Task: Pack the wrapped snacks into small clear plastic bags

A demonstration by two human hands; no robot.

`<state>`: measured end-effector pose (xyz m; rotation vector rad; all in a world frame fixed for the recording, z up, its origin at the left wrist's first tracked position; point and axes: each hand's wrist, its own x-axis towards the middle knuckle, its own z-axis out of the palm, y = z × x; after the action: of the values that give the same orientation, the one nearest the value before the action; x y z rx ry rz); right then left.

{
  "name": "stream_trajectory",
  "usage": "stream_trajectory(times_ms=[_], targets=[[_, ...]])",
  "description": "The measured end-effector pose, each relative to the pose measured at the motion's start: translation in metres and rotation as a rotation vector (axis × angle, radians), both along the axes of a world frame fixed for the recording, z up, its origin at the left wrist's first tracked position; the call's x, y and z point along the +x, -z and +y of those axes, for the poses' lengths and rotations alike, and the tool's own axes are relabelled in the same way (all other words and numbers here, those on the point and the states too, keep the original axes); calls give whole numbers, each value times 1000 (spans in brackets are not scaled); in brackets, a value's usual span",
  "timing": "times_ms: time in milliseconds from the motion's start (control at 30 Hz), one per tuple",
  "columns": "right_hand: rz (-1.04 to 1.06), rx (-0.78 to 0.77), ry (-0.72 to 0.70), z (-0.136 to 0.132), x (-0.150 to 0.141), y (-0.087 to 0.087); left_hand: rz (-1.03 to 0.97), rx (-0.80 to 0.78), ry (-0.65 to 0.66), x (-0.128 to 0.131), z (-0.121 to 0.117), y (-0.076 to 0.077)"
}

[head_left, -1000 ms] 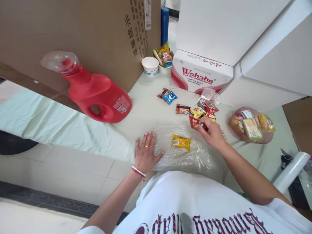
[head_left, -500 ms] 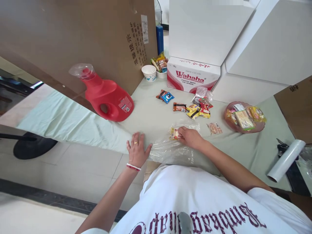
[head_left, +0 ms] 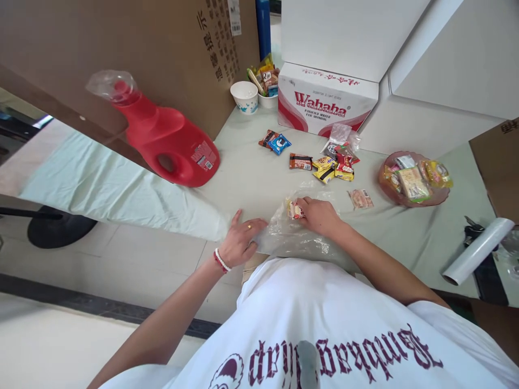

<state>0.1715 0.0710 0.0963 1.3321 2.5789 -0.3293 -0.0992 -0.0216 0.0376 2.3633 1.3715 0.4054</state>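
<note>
My right hand (head_left: 320,215) is closed on a small wrapped snack packet (head_left: 297,209), yellow and white with red print. Its fingers hide part of the packet. Under the packet and hand lies a crumpled clear plastic bag (head_left: 294,237), near the table's front edge. At the bag's left side, my left hand (head_left: 242,239) has its fingers bent toward the right and closed at the plastic's edge. Right of the bag is a flat pinkish packet (head_left: 360,199). Beyond it lie several snacks, among them a brown-orange packet (head_left: 300,161) and yellow packets (head_left: 325,169).
A red jug (head_left: 174,143) stands at left by a brown carton (head_left: 141,54). Farther back are a white paper cup (head_left: 245,97), a blue packet (head_left: 279,143) and a Wahaha box (head_left: 324,102). A pink bowl (head_left: 430,201) of snacks and a white roll (head_left: 478,251) are at right.
My left hand has turned from lying flat on the table to reaching right, onto the bag's edge. My right hand still holds the packet. The whole view has shifted slightly.
</note>
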Motion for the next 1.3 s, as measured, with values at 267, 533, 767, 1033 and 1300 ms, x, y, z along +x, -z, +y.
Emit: stream_trajectory(times_ms=[267, 533, 767, 1033, 1300], targets=[[-19, -72, -79, -10, -6, 11, -96, 415, -194, 28, -8, -3], [42, -108, -21, -9, -5, 14, -28, -60, 140, 59, 0, -26], [178, -136, -12, -14, 0, 17, 154, -117, -342, 54, 9, -13], [123, -116, -98, -9, 3, 9, 368, -128, -490, 40, 14, 4], [52, -120, -180, -3, 5, 9, 283, 105, -515, 37, 5, 34]])
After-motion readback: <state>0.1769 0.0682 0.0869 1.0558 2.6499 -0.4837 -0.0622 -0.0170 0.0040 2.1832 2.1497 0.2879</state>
